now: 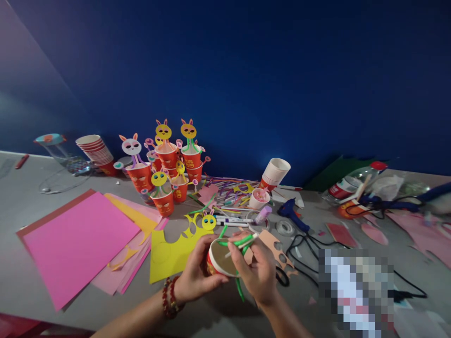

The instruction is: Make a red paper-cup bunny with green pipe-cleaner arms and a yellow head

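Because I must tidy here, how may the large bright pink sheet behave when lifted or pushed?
The large pink sheet looks like thin paper or card, so probably light and bendable. Lying flat over a brown sheet, it may slide rather than tip.

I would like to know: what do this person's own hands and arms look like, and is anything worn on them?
The left hand has a bracelet at its wrist: dark red, round beads with a few yellowish ones, in what looks like two strands. The right hand shows no bracelet. Neither wears a glove, and no sleeves are visible.
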Action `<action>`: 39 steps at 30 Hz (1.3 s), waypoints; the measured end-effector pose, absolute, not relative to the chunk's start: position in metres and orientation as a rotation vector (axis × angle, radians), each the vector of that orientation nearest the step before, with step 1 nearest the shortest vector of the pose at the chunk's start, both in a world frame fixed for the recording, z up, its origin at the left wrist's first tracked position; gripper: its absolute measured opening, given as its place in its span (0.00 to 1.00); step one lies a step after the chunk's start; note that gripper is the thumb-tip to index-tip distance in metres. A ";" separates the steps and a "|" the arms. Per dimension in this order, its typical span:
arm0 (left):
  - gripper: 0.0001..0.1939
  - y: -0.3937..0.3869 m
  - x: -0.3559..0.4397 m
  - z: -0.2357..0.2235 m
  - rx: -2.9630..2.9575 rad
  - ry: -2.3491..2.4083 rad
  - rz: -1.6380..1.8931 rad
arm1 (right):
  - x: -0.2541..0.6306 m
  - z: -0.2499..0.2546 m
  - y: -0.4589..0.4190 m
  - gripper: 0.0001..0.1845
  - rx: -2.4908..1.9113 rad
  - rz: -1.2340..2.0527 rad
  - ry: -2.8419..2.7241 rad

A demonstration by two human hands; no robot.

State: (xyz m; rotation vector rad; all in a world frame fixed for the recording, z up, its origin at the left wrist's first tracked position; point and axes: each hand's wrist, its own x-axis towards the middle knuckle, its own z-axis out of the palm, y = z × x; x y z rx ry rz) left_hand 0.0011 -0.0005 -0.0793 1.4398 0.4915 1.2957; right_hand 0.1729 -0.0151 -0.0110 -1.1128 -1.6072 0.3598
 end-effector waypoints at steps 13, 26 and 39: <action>0.36 0.002 -0.001 -0.074 1.461 0.457 1.343 | 0.188 -0.021 -0.022 0.06 -0.906 0.578 -1.515; 0.34 0.002 -0.007 -0.068 1.282 0.570 1.219 | 0.195 -0.021 -0.022 0.14 -0.636 -0.059 -1.976; 0.34 0.006 -0.009 -0.071 1.439 0.623 1.283 | 0.198 -0.012 -0.021 0.11 -0.658 0.126 -1.964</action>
